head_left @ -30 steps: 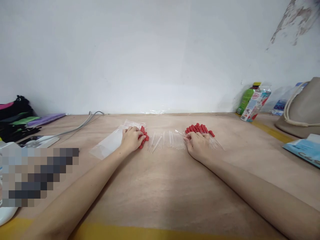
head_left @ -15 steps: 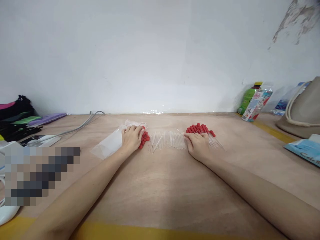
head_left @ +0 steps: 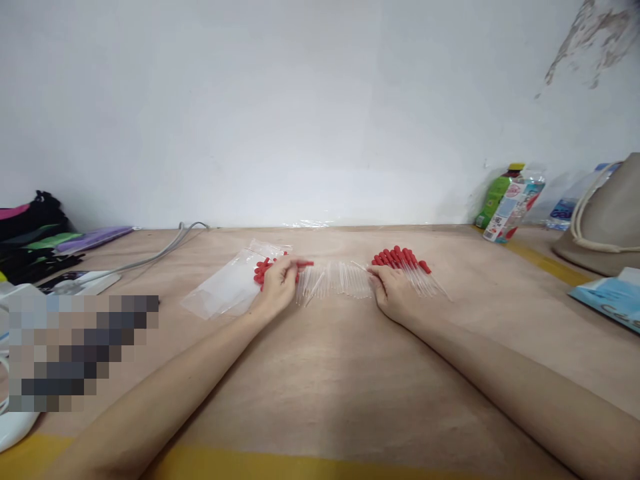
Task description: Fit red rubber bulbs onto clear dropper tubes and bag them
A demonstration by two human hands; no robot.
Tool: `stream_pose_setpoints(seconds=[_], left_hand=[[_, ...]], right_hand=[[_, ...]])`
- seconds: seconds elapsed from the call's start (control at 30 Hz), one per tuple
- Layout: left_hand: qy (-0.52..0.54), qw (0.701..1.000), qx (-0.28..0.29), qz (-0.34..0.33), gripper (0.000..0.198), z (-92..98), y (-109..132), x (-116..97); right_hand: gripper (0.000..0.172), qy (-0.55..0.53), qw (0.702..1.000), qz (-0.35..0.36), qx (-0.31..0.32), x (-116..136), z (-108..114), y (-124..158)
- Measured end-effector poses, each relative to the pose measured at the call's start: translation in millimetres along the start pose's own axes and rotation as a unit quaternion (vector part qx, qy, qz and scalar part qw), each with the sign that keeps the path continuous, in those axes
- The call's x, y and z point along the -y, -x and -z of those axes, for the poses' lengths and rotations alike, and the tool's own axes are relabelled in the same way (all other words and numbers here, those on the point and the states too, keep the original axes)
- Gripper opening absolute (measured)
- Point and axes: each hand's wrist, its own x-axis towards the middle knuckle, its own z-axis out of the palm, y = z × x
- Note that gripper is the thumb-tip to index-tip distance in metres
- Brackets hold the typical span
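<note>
My left hand is closed in a pinch on a red rubber bulb, which points to the right. Beneath and behind it, loose red bulbs lie on a clear plastic bag. My right hand pinches a thin glass dropper tube, its end tilted up to the left. Between the hands spreads a row of clear glass tubes. Just behind my right hand lie several droppers with red bulbs fitted, their glass ends pointing toward the right front.
Black, green and purple cloth items lie at the left, with a grey cable beside them. At the right stand a green bottle, a carton-like patterned bottle, a beige bag and a blue packet.
My left hand has lifted off the pile of bulbs and moved right with a red bulb in its fingers. My right hand with the glass tube has stayed in place.
</note>
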Motion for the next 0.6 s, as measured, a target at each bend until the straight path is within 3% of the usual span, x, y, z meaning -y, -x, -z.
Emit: stream_pose_setpoints(seconds=[0.13,0.23,0.4,0.6], left_hand=[[0.029,0.998,0.056,0.018,0.01,-19.2,17,2],[0.034,0.996,0.081,0.035,0.019,-26.2,24,3],[0.017,0.995,0.098,0.027,0.019,-24.5,24,2],[0.003,0.994,0.109,0.021,0.018,-23.6,25,-2]], right_hand=[[0.023,-0.014,0.999,0.047,-0.003,7,1,2],[0.02,-0.029,0.998,0.059,0.019,19,5,3],[0.017,-0.042,0.997,0.062,0.035,33,12,3],[0.015,-0.06,0.996,0.067,0.027,31,7,5]])
